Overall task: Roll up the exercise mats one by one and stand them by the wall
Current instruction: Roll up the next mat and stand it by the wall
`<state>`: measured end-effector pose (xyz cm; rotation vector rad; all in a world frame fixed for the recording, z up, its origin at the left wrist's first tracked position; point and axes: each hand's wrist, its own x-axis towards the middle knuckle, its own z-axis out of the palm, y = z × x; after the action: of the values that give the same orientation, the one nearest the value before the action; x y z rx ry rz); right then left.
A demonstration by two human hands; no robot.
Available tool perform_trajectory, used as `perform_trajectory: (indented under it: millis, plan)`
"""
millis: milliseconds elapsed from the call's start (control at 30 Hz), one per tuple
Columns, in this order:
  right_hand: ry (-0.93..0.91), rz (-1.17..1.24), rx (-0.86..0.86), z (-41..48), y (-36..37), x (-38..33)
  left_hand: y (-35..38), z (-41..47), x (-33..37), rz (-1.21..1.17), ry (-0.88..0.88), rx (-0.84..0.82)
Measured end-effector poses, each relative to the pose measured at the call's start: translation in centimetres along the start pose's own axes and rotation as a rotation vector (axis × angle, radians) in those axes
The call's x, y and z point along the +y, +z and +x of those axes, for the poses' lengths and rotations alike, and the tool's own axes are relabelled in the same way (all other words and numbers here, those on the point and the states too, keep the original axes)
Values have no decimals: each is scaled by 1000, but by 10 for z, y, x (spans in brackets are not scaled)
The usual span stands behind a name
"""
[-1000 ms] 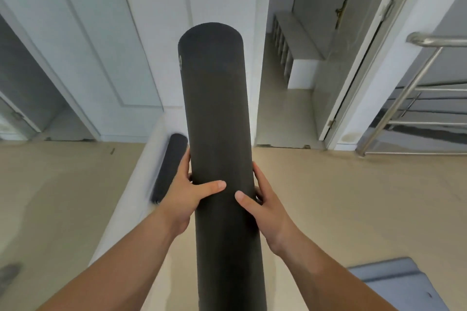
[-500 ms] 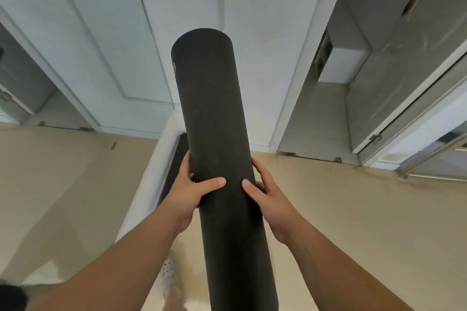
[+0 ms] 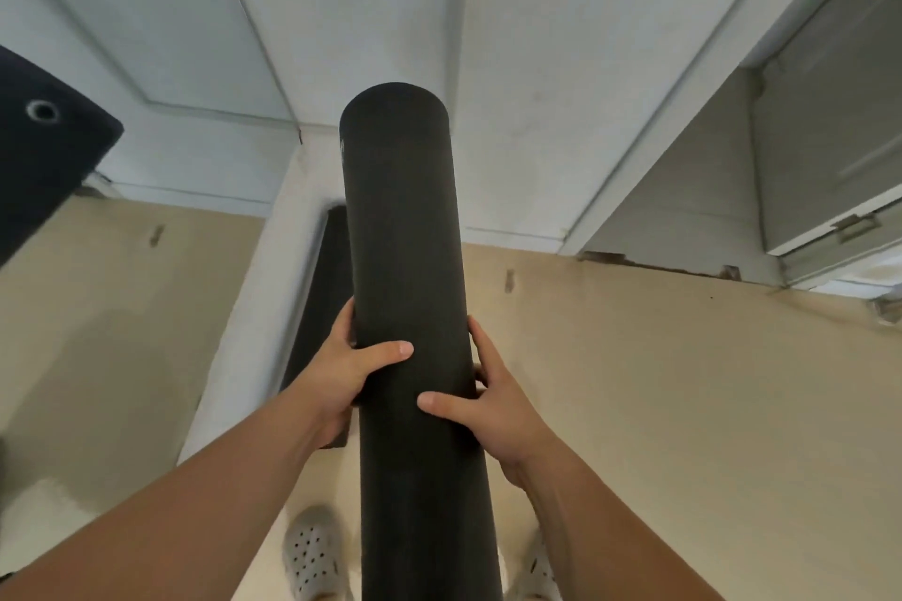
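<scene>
Left hand (image 3: pixel 341 373) and right hand (image 3: pixel 500 403) both wrapped round the upright rolled black mat (image 3: pixel 405 234) near mid-length, thumbs across its front, left a bit higher. Just behind the left hand, a second dark rolled mat (image 3: pixel 319 307) against a white wall edge (image 3: pixel 263 307). Panelled wall (image 3: pixel 371 15) close beyond, grey perforated clog (image 3: pixel 312 556) on the beige floor (image 3: pixel 683 405) below.

- Beige floor (image 3: pixel 683 405), smooth, running up to the white wall.
- A dark rolled mat (image 3: pixel 319 317) on it, apparently standing on end against the wall corner (image 3: pixel 273 307).
- Pale perforated clogs (image 3: pixel 312 556) planted at the bottom edge.
</scene>
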<state>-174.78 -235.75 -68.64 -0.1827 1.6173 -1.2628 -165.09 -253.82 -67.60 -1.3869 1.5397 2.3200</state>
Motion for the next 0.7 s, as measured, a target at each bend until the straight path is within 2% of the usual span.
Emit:
perform_trajectory:
  millis: [233, 433, 567, 700]
  plan:
    - [46, -26, 46, 144, -30, 144, -14, 163, -134, -20, -109, 11]
    - [25, -186, 260, 246, -14, 267, -36, 294, -243, 1, -129, -112]
    - [61, -381, 368, 299, -12, 307, -39, 364, -287, -5, -79, -194]
    - [51, -441, 384, 339, -4, 335, -53, 414, -313, -28, -107, -195]
